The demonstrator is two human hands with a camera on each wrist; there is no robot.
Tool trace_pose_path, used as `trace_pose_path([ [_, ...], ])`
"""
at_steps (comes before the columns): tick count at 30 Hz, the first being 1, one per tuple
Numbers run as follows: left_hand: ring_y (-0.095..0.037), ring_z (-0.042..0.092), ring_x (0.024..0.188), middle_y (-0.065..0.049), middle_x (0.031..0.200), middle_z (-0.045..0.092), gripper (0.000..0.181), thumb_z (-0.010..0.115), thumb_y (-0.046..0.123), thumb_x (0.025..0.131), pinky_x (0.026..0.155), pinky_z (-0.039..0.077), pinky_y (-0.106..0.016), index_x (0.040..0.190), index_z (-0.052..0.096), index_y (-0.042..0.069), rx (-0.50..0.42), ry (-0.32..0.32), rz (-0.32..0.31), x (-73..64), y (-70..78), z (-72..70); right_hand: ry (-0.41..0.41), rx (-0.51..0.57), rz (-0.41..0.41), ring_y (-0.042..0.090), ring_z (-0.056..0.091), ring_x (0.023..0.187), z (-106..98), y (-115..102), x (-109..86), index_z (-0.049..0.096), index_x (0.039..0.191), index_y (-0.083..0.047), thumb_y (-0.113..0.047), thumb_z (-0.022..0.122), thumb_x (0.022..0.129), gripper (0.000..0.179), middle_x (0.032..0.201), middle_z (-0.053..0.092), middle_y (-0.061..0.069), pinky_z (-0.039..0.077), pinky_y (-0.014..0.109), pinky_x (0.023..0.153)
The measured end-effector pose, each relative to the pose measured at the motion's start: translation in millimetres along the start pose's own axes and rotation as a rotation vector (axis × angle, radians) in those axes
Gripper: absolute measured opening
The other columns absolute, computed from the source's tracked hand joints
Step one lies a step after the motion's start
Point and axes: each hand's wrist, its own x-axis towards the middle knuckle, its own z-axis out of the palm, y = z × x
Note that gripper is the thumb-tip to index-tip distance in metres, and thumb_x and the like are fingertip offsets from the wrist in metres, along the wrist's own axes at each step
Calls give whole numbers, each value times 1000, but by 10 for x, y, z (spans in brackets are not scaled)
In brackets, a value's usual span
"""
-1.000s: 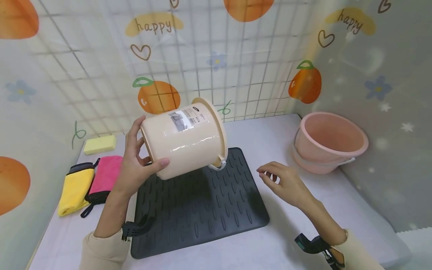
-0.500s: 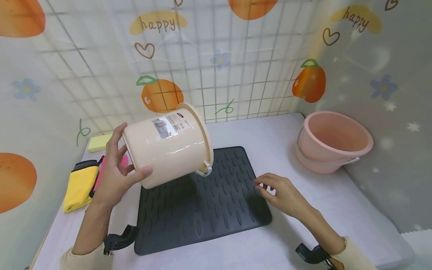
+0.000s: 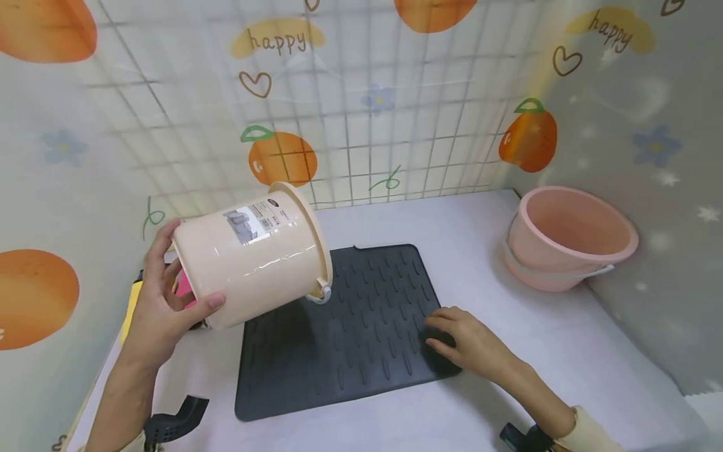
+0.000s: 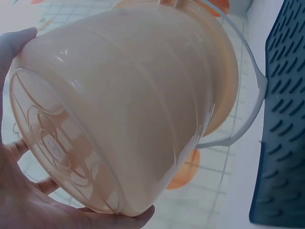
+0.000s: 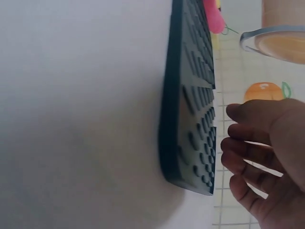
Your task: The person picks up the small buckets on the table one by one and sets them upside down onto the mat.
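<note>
My left hand grips a cream plastic bucket by its base, thumb on the near side and fingers around the far edge. The bucket lies tilted on its side in the air, its mouth toward the right and a printed label on its wall. In the left wrist view its ringed underside and white handle show. Below is a black ridged rubber mat on the table. My right hand hovers over the mat's right edge, fingers loosely bent and holding nothing.
A pink bucket with a grey handle stands at the back right against the curtain. At the left, a yellow cloth and a pink cloth are mostly hidden behind my left hand. A patterned curtain closes off the back.
My left hand has carried the cream bucket leftward and slightly down, so it now covers the yellow sponge and most of the cloths. My right hand has lowered toward the mat's right edge.
</note>
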Motion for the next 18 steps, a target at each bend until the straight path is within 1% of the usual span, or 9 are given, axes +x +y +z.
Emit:
trace_pose_path([
  [4, -26, 37, 127, -4, 157, 13, 112, 72, -21, 74, 74, 55, -25, 159, 22, 31, -6, -1, 0, -34, -2, -62, -25, -39, -42, 22, 65, 103, 72, 41, -38, 73, 111, -4, -23, 84, 83, 35, 112, 67, 4, 55, 36, 87],
  [7, -26, 38, 126, -6, 157, 13, 112, 71, -21, 74, 75, 55, -23, 160, 20, 31, 24, -1, 2, -66, 4, -124, -51, -26, -64, 22, 66, 99, 123, 58, -63, 73, 109, -2, -20, 84, 82, 35, 111, 65, 4, 55, 35, 85],
  [12, -26, 36, 127, -5, 157, 12, 113, 72, -20, 75, 73, 55, -20, 160, 19, 32, 83, -4, -8, -107, 54, -232, -48, 4, -70, 21, 65, 99, 176, 56, -93, 72, 109, -1, -17, 85, 81, 35, 112, 62, 4, 55, 32, 84],
  [15, -23, 39, 124, -3, 155, 12, 113, 74, -17, 75, 71, 55, -19, 160, 18, 33, 170, -1, -19, -129, 119, -301, -44, 15, -61, 21, 65, 101, 192, 47, -90, 72, 110, -1, -18, 84, 82, 35, 114, 62, 4, 55, 32, 86],
  [18, -22, 39, 124, -2, 152, 14, 113, 77, -12, 77, 70, 54, -17, 159, 17, 38, 315, -3, -43, -128, 212, -384, -52, 23, -47, 21, 64, 103, 201, 40, -76, 72, 111, -2, -19, 84, 82, 35, 115, 62, 4, 54, 32, 87],
])
